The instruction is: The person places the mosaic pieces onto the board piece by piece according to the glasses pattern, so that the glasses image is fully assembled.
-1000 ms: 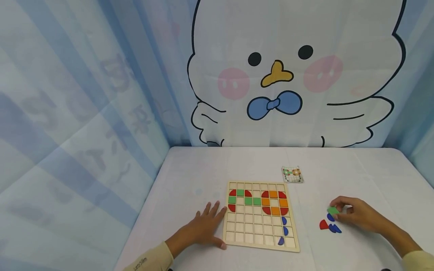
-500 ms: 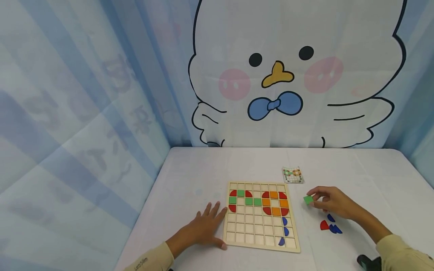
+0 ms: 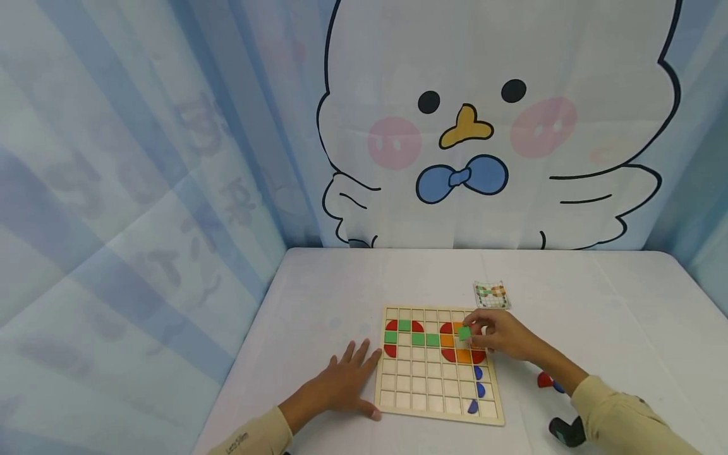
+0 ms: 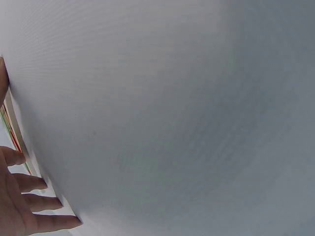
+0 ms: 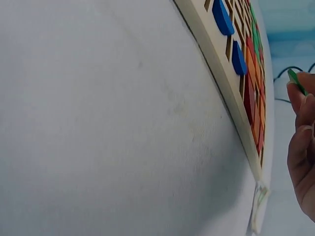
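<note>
A green square tile [image 3: 464, 333] is pinched between thumb and fingers of my right hand [image 3: 503, 335], above the upper right part of a wooden grid board [image 3: 418, 415]. In the right wrist view the same green tile [image 5: 297, 81] is held clear of the board [image 5: 224, 83]. Red, orange and green pieces fill several upper cells, and blue pieces [image 3: 480, 390] sit down the right side. My left hand [image 3: 344, 379] lies with fingers spread at the board's left edge. The left wrist view catches only part of the left hand [image 4: 15, 206], its fingers straight.
A small pattern card [image 3: 491, 295] lies behind the board's far right corner. A red piece [image 3: 544, 380] and a blue piece [image 3: 558, 387] lie on the white table right of the board, partly behind the right forearm. A printed curtain [image 3: 455, 221] hangs behind the table.
My right hand has picked the green tile up from the loose pieces and carried it left over the board. The left hand stays where it was.
</note>
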`<state>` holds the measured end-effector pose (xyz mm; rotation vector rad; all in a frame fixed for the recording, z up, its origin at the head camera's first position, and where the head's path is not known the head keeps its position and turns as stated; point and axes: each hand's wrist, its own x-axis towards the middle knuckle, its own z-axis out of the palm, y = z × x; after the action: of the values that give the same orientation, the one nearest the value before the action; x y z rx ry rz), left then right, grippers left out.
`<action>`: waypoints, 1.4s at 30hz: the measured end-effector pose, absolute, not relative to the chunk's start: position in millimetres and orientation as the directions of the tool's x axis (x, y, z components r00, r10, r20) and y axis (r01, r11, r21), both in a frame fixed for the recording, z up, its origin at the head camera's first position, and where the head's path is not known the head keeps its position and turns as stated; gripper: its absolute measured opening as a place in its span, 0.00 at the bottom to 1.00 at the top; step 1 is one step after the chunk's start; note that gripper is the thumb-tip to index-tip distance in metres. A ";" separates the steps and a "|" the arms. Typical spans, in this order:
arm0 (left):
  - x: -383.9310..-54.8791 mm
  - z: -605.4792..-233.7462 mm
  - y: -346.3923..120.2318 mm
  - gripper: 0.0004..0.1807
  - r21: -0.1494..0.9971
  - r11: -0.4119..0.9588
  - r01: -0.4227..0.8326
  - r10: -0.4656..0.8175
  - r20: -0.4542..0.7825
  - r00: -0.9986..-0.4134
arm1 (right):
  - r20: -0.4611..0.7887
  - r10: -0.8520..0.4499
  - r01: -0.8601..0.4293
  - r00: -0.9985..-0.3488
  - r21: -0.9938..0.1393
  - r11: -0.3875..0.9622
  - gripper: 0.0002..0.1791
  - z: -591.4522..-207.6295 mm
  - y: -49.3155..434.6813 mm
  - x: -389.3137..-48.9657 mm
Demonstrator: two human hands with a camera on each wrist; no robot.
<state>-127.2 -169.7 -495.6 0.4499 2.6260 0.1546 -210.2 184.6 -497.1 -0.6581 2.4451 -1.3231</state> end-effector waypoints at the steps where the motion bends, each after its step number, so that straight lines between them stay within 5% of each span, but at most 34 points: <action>1: -127.2 -495.7 -169.7 0.64 0.184 0.940 0.287 0.340 -0.430 -0.837 | -0.023 -0.519 -0.266 -0.854 -0.839 0.474 0.16 -497.6 180.3 -210.5; 16: -128.7 -503.1 -170.5 0.65 0.189 0.938 0.290 0.345 -0.427 -0.836 | 0.017 -0.566 -0.301 -0.824 -0.860 0.413 0.17 -505.0 130.4 -209.1; 42: -127.8 -498.9 -170.3 0.64 0.171 0.934 0.313 0.356 -0.414 -0.838 | 0.005 -0.506 -0.339 -0.862 -0.748 0.570 0.12 -515.7 66.8 -189.9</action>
<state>-127.8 -170.3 -498.9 0.4816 2.6404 0.1325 -189.9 66.8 -515.7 -0.7080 2.5925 -1.1678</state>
